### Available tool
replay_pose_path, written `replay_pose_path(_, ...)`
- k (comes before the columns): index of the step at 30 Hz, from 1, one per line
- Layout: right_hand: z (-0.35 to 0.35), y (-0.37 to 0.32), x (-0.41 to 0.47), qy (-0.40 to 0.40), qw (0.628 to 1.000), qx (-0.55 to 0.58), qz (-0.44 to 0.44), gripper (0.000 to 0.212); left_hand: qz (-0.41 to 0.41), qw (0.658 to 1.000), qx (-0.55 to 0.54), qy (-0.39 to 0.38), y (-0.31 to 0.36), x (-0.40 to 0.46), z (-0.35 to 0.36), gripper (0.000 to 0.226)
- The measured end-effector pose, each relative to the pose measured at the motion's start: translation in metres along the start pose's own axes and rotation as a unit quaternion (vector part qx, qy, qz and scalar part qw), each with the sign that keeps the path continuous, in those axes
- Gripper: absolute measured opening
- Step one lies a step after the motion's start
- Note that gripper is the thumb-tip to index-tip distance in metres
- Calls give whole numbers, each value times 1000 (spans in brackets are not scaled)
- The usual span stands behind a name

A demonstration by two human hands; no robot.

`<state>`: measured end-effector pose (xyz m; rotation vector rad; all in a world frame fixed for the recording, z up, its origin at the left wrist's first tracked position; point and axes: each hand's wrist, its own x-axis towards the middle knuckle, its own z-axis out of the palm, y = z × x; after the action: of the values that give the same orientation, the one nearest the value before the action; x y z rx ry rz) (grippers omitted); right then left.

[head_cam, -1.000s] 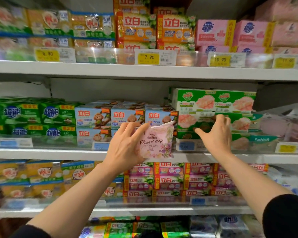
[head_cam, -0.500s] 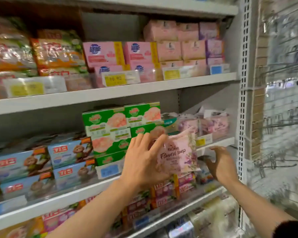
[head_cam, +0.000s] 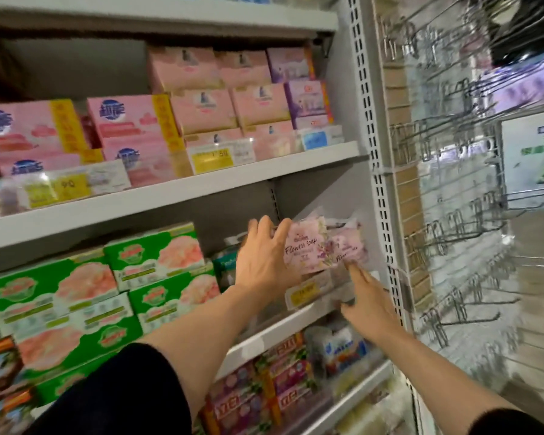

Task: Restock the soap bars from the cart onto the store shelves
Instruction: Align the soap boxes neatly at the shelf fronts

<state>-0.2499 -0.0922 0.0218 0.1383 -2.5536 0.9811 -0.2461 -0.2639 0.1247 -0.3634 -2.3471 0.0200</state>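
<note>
My left hand (head_cam: 261,259) grips a pink "Flowers soap" packet (head_cam: 307,248) and holds it over the right end of the middle shelf (head_cam: 296,321), against more pink soap packets (head_cam: 349,246) that lie there by the upright. My right hand (head_cam: 366,302) is lower and to the right, fingers apart, its fingertips touching the underside of those shelf packets just above the clear front strip. It holds nothing. The cart is out of view.
Green soap boxes (head_cam: 113,284) fill the middle shelf to the left. Pink boxes (head_cam: 201,102) stack on the shelf above. Red-and-pink bars (head_cam: 283,372) sit on the shelf below. A perforated upright (head_cam: 380,183) and bare wire hooks (head_cam: 453,246) stand to the right.
My left hand has carried the pink packet right and up to the shelf's right end. My right hand has risen from the shelf edge to the packets; the view has swung right.
</note>
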Motion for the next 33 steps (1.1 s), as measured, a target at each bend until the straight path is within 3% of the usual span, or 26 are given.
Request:
replay_pose_path(7,23,11,31,15,996,-35,-78,80,-16,999,39,-1,7,21,36,90)
replay_pose_path(12,31,13,31,49,995,-40,-80,71,-3,991,96,90,2,19,57,96)
replay_pose_path(16,33,15,29,47,996,-27,-73,68,-32,998,-46,41,1,19,59,79)
replay_pose_path(20,35,19,31,41,996,-28,-68,66,-65,980,-183,38,-8,15,48,83)
replay_pose_path(25,36,19,29,47,996,-28,-72,66,35,980,-167,-98,-34,6,33,88)
replay_pose_path(28,37,19,30,41,997,-20,-61,66,50,979,-181,-77,-33,4,36,82)
replay_pose_path(31,39,20,31,41,998,-14,-50,66,18,960,-265,-83,-23,-4,47,68)
replay_pose_path(33,39,20,31,35,998,-22,-44,66,9,978,-194,-72,-23,-7,51,64)
